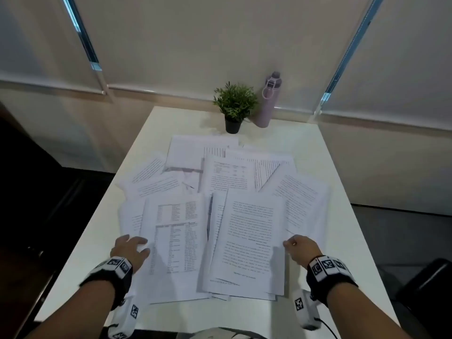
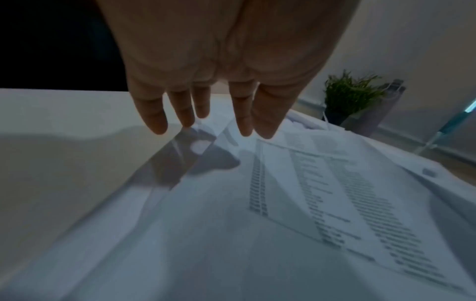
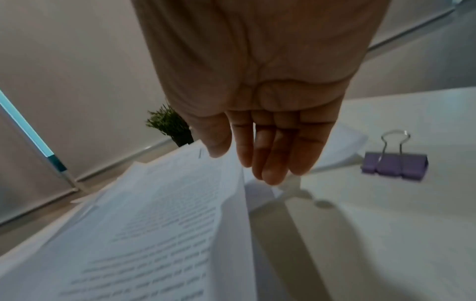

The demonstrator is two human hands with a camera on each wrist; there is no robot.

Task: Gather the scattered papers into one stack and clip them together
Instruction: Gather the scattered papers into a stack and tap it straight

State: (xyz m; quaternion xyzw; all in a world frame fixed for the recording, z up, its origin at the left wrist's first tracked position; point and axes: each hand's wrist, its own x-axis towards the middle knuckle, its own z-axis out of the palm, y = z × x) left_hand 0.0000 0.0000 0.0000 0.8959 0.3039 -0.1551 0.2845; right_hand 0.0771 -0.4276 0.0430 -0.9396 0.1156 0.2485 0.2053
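Several printed papers (image 1: 227,167) lie scattered and overlapping over the middle of the white table (image 1: 347,253). My left hand (image 1: 137,245) (image 2: 211,126) hangs with straight, spread fingers just over the left edge of a sheet printed with tables (image 1: 176,236) (image 2: 335,193). My right hand (image 1: 291,243) (image 3: 244,160) pinches the right edge of a text sheet (image 1: 249,236) (image 3: 159,213), thumb on top, fingers behind the raised edge. A purple binder clip (image 3: 394,165) sits on the bare table to the right of that hand; the head view does not show it.
A small potted plant (image 1: 234,104) and a lilac water bottle (image 1: 269,99) stand at the table's far edge, against the blinds. A dark chair (image 1: 428,285) is beside the table at the near right. Bare tabletop shows along both sides of the papers.
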